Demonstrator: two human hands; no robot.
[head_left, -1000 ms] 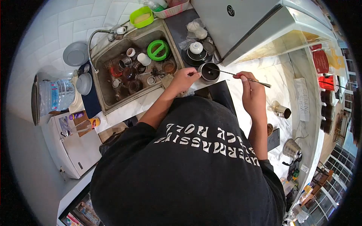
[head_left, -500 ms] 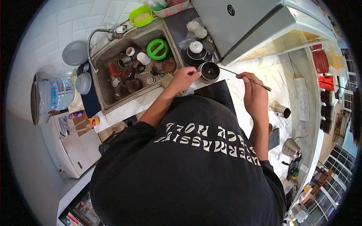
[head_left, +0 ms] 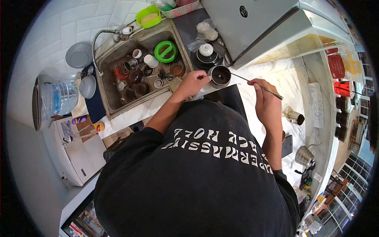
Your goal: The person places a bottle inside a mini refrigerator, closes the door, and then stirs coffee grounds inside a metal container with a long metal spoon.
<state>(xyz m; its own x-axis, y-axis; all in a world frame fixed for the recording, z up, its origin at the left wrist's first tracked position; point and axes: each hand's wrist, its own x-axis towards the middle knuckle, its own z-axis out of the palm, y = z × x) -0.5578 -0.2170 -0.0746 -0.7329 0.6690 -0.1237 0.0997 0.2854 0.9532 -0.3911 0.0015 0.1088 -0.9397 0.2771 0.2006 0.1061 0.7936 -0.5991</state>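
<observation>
My left hand [head_left: 194,83] grips the near-left side of a metal cup [head_left: 219,83] that has dark contents. Its thumb and fingers close at the rim. A long thin metal spoon [head_left: 241,78] slants from the cup out to the right, and my right hand [head_left: 266,100] pinches it partway along. The spoon's one end points into the cup; what it touches inside is hidden. Its other end sticks out past my right fingers.
Left of the cup is a sink [head_left: 118,111] with jars, cups and a green lid [head_left: 166,51]. A black pot with a white-knobbed lid [head_left: 206,49] stands behind the cup. Right on the counter are a metal cup [head_left: 295,116] and a kettle [head_left: 305,155].
The spoon's outer end has shifted slightly down and left, with my right hand still pinching it. My left hand keeps its grip on the cup.
</observation>
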